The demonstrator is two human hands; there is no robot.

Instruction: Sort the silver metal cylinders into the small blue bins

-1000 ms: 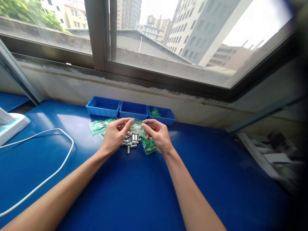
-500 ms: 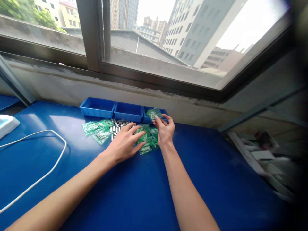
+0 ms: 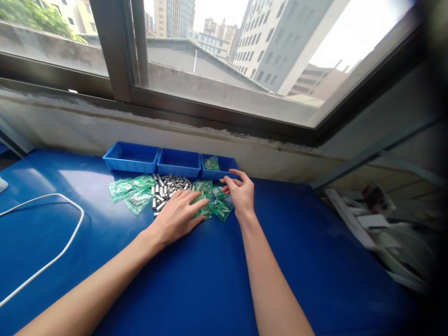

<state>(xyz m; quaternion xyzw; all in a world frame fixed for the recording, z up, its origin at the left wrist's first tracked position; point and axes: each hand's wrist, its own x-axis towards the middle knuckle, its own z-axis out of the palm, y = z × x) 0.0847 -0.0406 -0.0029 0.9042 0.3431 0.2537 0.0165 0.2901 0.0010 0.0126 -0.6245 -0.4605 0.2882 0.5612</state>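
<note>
My left hand (image 3: 182, 212) lies with fingers spread over the small green plastic bags (image 3: 205, 191) and the edge of a pile of small metal and black parts (image 3: 170, 184). Its fingertips rest on or just above the bags; contact is hard to judge. My right hand (image 3: 241, 193) hovers in front of the right blue bin (image 3: 227, 163), thumb and fingers loosely bent and apart, nothing visible between them. Inside that bin sits one green bag (image 3: 211, 163). More green bags (image 3: 223, 209) lie just below the right hand. Another group of green bags (image 3: 138, 200) is left of the pile.
Two more blue bins, one in the middle (image 3: 179, 170) and one at the left (image 3: 131, 165), stand in a row against the wall below the window. A white cable (image 3: 75, 228) curves across the blue table (image 3: 196, 284) at left. Blurred items (image 3: 374, 221) sit at far right.
The bag that my right hand held is out of its fingers, and a bag shows in the right bin. My right hand has dropped slightly. The view has shifted a little.
</note>
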